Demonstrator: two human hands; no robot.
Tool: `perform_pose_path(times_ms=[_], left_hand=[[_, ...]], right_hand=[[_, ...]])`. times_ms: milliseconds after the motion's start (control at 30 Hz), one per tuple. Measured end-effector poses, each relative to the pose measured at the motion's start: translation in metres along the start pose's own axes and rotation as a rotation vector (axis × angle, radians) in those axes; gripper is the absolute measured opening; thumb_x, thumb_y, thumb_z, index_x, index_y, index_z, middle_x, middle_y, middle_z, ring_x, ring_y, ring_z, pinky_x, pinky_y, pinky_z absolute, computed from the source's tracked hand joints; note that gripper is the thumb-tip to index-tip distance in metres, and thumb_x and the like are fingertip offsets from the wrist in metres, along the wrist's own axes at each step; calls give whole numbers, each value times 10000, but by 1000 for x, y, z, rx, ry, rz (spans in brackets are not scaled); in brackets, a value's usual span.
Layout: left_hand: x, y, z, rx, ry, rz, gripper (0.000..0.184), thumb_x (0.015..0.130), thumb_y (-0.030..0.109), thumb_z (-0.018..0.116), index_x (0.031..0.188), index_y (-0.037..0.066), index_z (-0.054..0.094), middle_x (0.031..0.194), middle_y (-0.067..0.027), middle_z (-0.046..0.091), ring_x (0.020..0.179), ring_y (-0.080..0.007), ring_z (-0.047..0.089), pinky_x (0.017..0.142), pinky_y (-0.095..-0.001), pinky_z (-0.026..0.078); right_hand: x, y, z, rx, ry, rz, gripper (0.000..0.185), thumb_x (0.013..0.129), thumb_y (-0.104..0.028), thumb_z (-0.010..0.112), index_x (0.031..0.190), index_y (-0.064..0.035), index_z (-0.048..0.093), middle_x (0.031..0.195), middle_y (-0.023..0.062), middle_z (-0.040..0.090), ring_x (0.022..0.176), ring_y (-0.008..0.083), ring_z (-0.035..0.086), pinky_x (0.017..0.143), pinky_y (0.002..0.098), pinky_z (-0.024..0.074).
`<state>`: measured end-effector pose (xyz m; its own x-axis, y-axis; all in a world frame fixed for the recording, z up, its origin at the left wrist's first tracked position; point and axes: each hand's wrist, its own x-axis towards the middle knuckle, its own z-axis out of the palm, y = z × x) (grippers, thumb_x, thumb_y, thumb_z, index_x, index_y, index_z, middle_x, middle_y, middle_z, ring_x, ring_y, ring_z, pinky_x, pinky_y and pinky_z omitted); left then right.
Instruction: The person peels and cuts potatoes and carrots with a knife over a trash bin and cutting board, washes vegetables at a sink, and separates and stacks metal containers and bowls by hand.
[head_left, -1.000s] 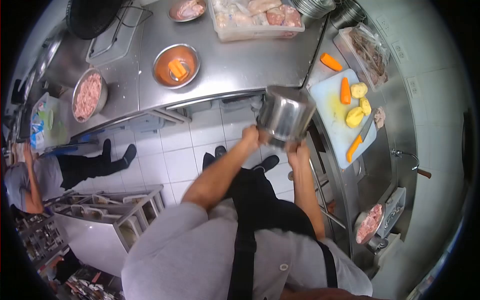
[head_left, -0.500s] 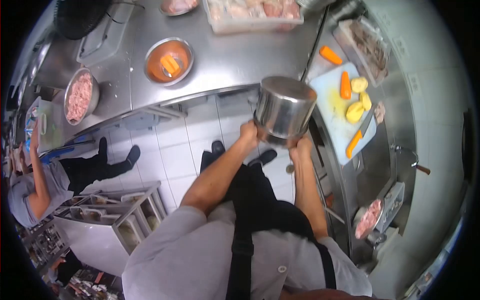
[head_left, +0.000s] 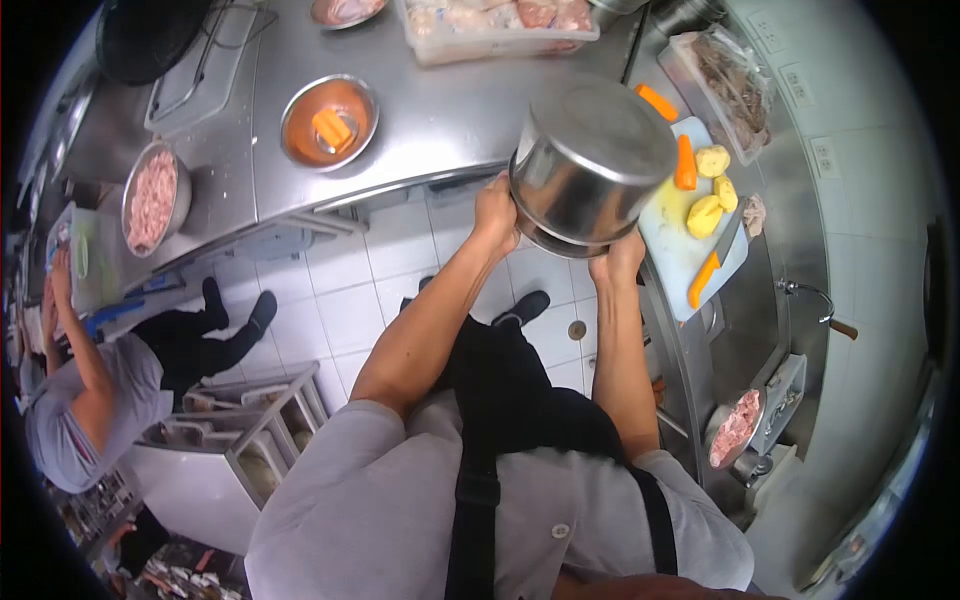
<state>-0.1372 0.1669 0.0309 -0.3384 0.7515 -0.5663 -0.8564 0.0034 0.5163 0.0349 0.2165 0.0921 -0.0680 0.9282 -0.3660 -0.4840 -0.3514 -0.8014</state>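
A shiny steel pot (head_left: 590, 160) hangs over the gap at the counter corner, held between my two hands. It is tilted, with its flat round end up and away from me and its rim edge towards my wrists. At the rim's left side, my left hand (head_left: 495, 215) is closed. My right hand (head_left: 620, 258) grips the rim's lower right, its fingers partly hidden by the pot. Just right of the pot, a pale cutting board (head_left: 715, 270) carries peeled potato pieces (head_left: 705, 215), a carrot (head_left: 685, 165) and a knife (head_left: 732, 230) with an orange handle.
On the steel counter (head_left: 430, 120) stand a bowl with orange carrot pieces (head_left: 287, 130), a bowl of minced meat (head_left: 180, 205) and a tub of meat (head_left: 500, 47). A tap (head_left: 810, 292) is at right. Another person (head_left: 95, 390) works at far left.
Both my hands have raised the pot and moved it forward and slightly right. It appears larger and now overlaps the cutting board's left edge.
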Motion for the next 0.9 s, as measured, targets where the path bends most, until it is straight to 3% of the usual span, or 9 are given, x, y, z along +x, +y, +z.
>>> perform_pose_path(times_ms=[133,233,267,333,367,500,567,633,900], left_hand=[[22,-26,-44,56,40,-162,255,1078,218,427,1094,32,600,907,-54,602,767,-168,590,655,-355,497],[27,-50,-92,760,-299,369,305,1046,211,505,1269,10,559,1027,-95,685,836,-214,639,661,-346,503],[6,-36,-81,720,-188,181,267,1037,250,533,1168,22,577,958,-82,662,796,-197,617,625,-337,484],[-43,-6,-55,582,71,-177,291,1019,329,589,965,44,613,820,-55,616,718,-164,572,553,-320,447],[-50,6,-64,843,47,-54,321,999,333,626,1027,14,611,887,-75,609,792,-167,579,641,-348,482],[-111,59,21,1388,-55,1238,667,871,326,792,1389,23,501,1302,-211,515,1228,-339,504,1022,-515,415],[-120,83,85,1846,-277,1368,1005,726,346,893,1537,79,365,1521,-233,382,1402,-432,357,1136,-608,286],[-102,90,110,2271,-245,1119,1431,489,392,979,1633,195,142,1657,-206,208,1503,-472,203,1170,-714,171],[-40,98,152,2430,-202,1049,1591,346,486,987,1624,139,104,1563,-270,310,1449,-461,296,1159,-643,239]], right_hand=[[35,61,-50,-167,260,51,365,1092,-365,466,1088,-31,612,943,86,646,814,207,641,692,391,537],[26,73,-39,-18,144,13,378,1097,-371,438,1170,-29,583,1064,123,674,1027,263,678,772,442,588],[-13,25,4,275,201,171,357,1104,-325,415,1239,-24,551,1058,145,683,966,271,676,729,463,581],[37,51,-11,-182,242,-58,384,1094,-330,434,1104,1,629,997,188,688,896,269,649,792,422,540],[39,40,12,-355,246,-268,406,1085,-338,458,1035,14,654,961,196,687,867,270,638,818,403,524],[81,7,68,-784,182,-374,422,1020,-332,534,1009,66,673,1019,270,693,983,396,670,879,467,505],[82,-35,96,-942,-150,-329,460,998,-363,549,1021,77,681,1054,301,687,1010,434,668,893,496,511],[103,-41,123,-991,-299,-348,484,980,-383,567,1027,82,695,1058,311,691,1009,457,675,904,505,523],[122,-39,144,-899,-75,-319,315,909,-241,603,950,32,755,956,292,713,896,424,723,821,503,570]])
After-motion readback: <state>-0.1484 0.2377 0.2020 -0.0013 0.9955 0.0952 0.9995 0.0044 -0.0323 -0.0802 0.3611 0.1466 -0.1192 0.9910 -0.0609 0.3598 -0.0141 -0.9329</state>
